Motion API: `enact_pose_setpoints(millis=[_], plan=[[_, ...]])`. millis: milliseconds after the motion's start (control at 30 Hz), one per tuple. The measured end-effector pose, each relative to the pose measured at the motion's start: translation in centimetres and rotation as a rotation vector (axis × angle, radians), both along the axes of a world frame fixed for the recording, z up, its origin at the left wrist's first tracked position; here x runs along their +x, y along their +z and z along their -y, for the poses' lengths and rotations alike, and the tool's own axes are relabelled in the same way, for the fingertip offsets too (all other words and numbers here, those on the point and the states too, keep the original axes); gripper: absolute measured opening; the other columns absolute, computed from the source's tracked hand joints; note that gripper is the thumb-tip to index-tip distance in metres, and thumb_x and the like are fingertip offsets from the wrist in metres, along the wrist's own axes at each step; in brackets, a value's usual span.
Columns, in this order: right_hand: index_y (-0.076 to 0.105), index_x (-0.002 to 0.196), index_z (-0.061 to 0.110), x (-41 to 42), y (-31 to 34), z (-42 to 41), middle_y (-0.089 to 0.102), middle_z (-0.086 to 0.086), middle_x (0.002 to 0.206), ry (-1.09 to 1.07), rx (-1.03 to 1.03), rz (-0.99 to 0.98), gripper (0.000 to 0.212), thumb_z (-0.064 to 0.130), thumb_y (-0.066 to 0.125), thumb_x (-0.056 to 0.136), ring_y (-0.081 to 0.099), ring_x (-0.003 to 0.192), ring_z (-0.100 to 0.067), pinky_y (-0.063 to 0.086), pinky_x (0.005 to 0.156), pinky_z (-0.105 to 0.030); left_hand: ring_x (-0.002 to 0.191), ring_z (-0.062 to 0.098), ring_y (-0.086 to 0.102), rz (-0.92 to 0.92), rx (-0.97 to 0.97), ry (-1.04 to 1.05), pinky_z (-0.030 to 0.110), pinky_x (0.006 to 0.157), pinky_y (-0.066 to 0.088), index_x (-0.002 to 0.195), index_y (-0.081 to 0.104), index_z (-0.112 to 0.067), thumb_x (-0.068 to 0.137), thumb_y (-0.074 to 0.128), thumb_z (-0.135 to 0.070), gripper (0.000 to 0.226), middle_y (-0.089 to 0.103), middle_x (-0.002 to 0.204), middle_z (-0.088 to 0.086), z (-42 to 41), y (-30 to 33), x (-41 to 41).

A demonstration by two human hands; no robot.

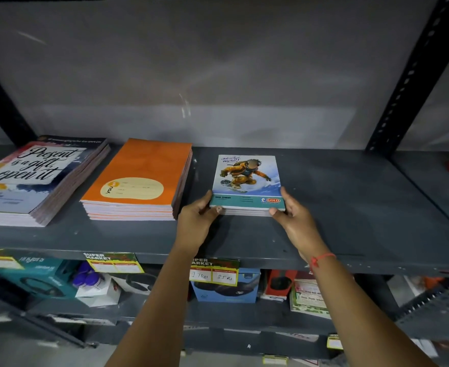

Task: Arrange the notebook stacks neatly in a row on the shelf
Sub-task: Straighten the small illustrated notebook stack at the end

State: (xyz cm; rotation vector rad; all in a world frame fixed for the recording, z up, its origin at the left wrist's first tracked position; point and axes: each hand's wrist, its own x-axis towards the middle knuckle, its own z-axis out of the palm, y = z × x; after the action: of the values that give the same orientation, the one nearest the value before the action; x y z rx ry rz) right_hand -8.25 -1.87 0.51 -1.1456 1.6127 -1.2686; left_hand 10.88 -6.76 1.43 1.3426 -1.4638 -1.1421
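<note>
Three notebook stacks lie on the dark grey shelf [350, 207]. At the left is a tall stack with a "Present is a gift" cover [32, 178]. Beside it sits an orange-covered stack [141, 181]. To the right lies a small thin stack with a snowboarder cover [247, 178]. My left hand [199, 218] grips that small stack's front left corner, thumb on the front edge. Its front right corner is held by my right hand [294, 218]. A red thread circles my right wrist.
A perforated black upright [408, 83] stands at the right rear. Bare shelf surface stretches right of the small stack. Price tags [214, 271] hang on the shelf's front lip. The lower shelf holds several boxed goods [226, 287].
</note>
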Motion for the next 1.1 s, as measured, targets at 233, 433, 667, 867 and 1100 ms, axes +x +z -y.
enact_pose_setpoints(millis=[233, 433, 667, 867, 1100], plan=[[0.029, 0.146, 0.016, 0.03, 0.29, -0.04, 0.056, 0.006, 0.124, -0.021, -0.017, -0.048, 0.063, 0.011, 0.057, 0.089, 0.054, 0.117, -0.013, 0.041, 0.105, -0.028, 0.111, 0.012, 0.052, -0.002, 0.0, 0.063, 0.024, 0.103, 0.042, 0.134, 0.05, -0.01, 0.086, 0.062, -0.009, 0.049, 0.058, 0.135, 0.007, 0.31, 0.02, -0.36], [0.03, 0.145, 0.015, 0.17, 0.23, 0.0, 0.058, 0.007, 0.12, -0.043, -0.027, -0.093, 0.064, 0.011, 0.059, 0.088, 0.055, 0.111, -0.01, 0.042, 0.104, -0.027, 0.11, 0.015, 0.055, -0.02, -0.005, 0.091, 0.026, 0.101, 0.044, 0.131, 0.054, -0.009, 0.085, 0.064, -0.008, 0.047, 0.061, 0.132, 0.009, 0.42, -0.02, -0.45], [0.032, 0.144, 0.015, 0.2, 0.25, 0.1, 0.06, -0.003, 0.129, -0.067, -0.028, -0.14, 0.062, 0.014, 0.059, 0.089, 0.056, 0.116, -0.016, 0.044, 0.105, -0.034, 0.1, 0.01, 0.054, 0.018, -0.042, 0.121, 0.019, 0.088, 0.047, 0.129, 0.056, -0.008, 0.085, 0.063, -0.01, 0.044, 0.063, 0.129, 0.01, 0.43, -0.05, -0.6], [0.034, 0.143, 0.014, 0.36, 0.26, 0.26, 0.061, -0.004, 0.129, -0.099, -0.029, -0.156, 0.061, 0.014, 0.06, 0.088, 0.058, 0.113, -0.015, 0.044, 0.105, -0.037, 0.099, 0.011, 0.055, -0.001, -0.024, 0.147, 0.02, 0.086, 0.048, 0.127, 0.058, -0.009, 0.085, 0.064, -0.011, 0.042, 0.064, 0.127, 0.01, 0.42, -0.01, -0.74], [0.036, 0.142, 0.013, 0.6, 0.66, 0.21, 0.061, -0.005, 0.13, -0.119, -0.023, -0.1, 0.06, 0.011, 0.06, 0.087, 0.056, 0.11, -0.013, 0.044, 0.105, -0.035, 0.098, 0.012, 0.057, 0.02, -0.038, 0.156, 0.022, 0.088, 0.049, 0.127, 0.058, -0.009, 0.085, 0.064, -0.013, 0.043, 0.064, 0.127, 0.01, 0.4, -0.03, -0.8]])
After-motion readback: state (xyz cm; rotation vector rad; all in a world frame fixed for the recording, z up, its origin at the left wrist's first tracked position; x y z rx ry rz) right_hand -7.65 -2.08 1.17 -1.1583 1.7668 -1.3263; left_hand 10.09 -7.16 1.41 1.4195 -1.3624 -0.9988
